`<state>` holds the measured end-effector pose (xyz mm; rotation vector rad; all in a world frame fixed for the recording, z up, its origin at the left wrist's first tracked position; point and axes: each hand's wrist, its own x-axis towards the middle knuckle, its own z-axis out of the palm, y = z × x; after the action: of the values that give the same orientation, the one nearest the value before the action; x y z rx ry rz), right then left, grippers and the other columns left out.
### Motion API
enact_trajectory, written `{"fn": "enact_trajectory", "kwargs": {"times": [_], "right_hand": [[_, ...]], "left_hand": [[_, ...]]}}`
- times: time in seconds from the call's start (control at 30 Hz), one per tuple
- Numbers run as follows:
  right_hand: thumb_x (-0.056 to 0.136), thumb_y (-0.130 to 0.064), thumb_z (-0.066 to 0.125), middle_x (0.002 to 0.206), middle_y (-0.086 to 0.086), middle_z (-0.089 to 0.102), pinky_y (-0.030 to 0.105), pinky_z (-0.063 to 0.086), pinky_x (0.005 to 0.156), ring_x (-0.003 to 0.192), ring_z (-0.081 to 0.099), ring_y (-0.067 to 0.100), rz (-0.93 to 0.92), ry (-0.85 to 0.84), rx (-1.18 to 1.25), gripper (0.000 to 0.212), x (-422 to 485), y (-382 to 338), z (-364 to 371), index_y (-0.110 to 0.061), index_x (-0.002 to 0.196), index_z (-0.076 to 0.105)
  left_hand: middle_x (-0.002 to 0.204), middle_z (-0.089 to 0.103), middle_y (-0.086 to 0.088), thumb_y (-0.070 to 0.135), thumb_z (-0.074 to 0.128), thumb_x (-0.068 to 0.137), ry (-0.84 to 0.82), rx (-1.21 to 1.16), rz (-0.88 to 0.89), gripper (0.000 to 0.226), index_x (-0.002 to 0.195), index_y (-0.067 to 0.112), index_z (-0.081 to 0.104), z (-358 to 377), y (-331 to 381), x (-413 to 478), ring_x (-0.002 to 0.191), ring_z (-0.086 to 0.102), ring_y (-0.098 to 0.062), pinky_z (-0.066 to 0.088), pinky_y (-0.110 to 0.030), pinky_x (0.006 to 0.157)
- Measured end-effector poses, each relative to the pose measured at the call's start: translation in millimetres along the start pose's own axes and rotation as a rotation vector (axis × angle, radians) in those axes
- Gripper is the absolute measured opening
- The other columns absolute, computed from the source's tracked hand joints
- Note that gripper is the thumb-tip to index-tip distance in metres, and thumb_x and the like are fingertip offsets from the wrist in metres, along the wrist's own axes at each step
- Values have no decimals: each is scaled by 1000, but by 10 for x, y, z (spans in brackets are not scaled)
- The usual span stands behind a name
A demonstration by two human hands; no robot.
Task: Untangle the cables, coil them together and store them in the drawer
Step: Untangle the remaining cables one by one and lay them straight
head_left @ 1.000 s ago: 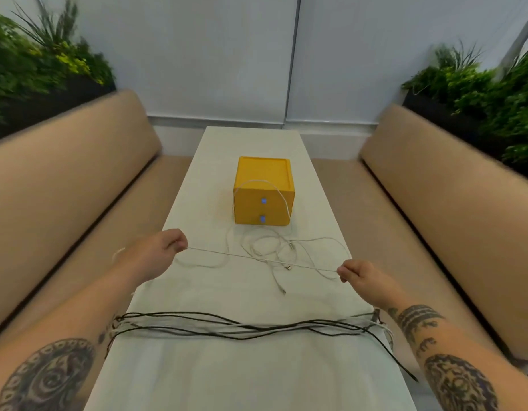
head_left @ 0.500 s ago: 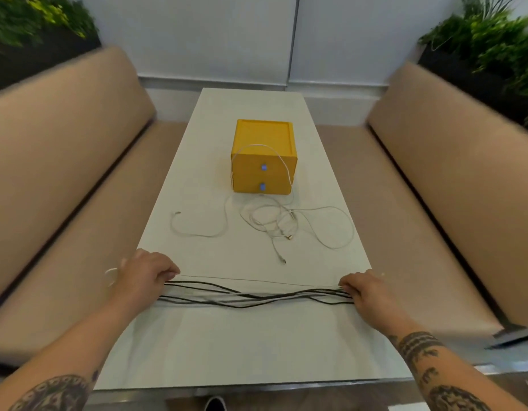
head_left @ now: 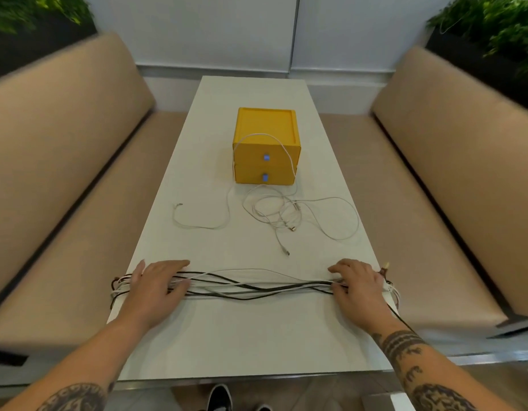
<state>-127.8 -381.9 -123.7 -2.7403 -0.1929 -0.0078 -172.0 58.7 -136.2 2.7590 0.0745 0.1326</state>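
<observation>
One bundle of thin black and white cables [head_left: 257, 287], its strands too interwoven to count, lies stretched straight across the near end of the long, smooth white surface [head_left: 257, 345]. Two hands press its ends, the left hand [head_left: 156, 287] and the right hand [head_left: 359, 287], fingers flat and nearly straight, gripping nothing. Farther off, a loose tangle of thin white cables [head_left: 286, 215] lies just before one yellow cube-shaped box [head_left: 265, 126]. One strand loops over its upper drawer [head_left: 251, 157]. The lower drawer [head_left: 251, 176] is closed too. Each has one blue knob.
</observation>
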Motion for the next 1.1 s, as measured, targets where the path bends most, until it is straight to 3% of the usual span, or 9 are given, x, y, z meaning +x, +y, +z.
{"fn": "enact_trajectory", "kwargs": {"times": [0.1,0.2,0.33,0.47,0.6,0.7,0.8,0.9,1.1], "right_hand": [[96,-44,51,145,-14,45,37,18,112,139,33,12,-147,-88,-20,46,-43,-169,138,-35,141,50],[96,-57,30,145,-14,47,36,19,111,138,37,12,-213,-114,-97,55,-119,-179,310,-36,144,48],[96,-47,39,119,-7,64,28,24,96,114,57,19,-191,-7,-60,41,-158,-127,430,-38,124,67],[94,-43,46,103,-10,60,31,31,91,98,58,20,-184,108,-6,34,-153,-104,498,-39,118,70],[93,-37,56,97,-12,56,36,37,90,93,56,16,-213,169,-7,28,-113,-107,501,-38,116,71],[92,-37,57,95,-13,57,39,39,89,92,56,13,-216,216,-24,25,-80,-155,493,-35,110,74],[94,-42,50,91,-13,57,36,36,87,90,54,13,-216,247,-36,29,-55,-204,474,-34,104,76],[96,-44,47,93,-10,56,35,35,89,93,52,16,-196,222,-49,33,-59,-222,481,-33,109,75],[97,-44,46,98,-7,56,32,35,90,94,53,18,-146,174,-66,36,-76,-229,436,-31,117,73]], "left_hand": [[143,46,23,79,30,83,-98,53,42,72,143,42,44,17,163,-50,137,37,-4,-13,-41,118],[149,40,22,89,25,74,-184,126,49,86,148,45,35,35,247,-77,141,30,-3,-18,-43,116],[137,52,22,86,31,72,-150,139,62,75,132,47,55,77,205,-117,133,41,-1,-8,-45,118],[115,55,33,86,37,69,-82,125,67,61,105,50,69,62,208,-35,118,51,2,6,-40,113],[99,54,37,88,45,62,-120,165,68,50,90,52,67,-14,226,136,108,50,2,12,-37,106],[97,53,34,88,53,62,-176,159,75,47,90,52,63,-82,260,281,104,43,2,12,-33,102],[88,59,24,77,43,82,-205,67,77,39,87,45,65,-64,337,451,95,48,1,21,-35,97],[73,61,12,61,27,94,-237,15,-8,48,71,31,56,19,431,622,82,56,-8,28,-37,88],[78,64,9,53,28,99,-336,147,-80,44,81,26,59,104,532,845,85,59,-17,27,-38,82]]}}
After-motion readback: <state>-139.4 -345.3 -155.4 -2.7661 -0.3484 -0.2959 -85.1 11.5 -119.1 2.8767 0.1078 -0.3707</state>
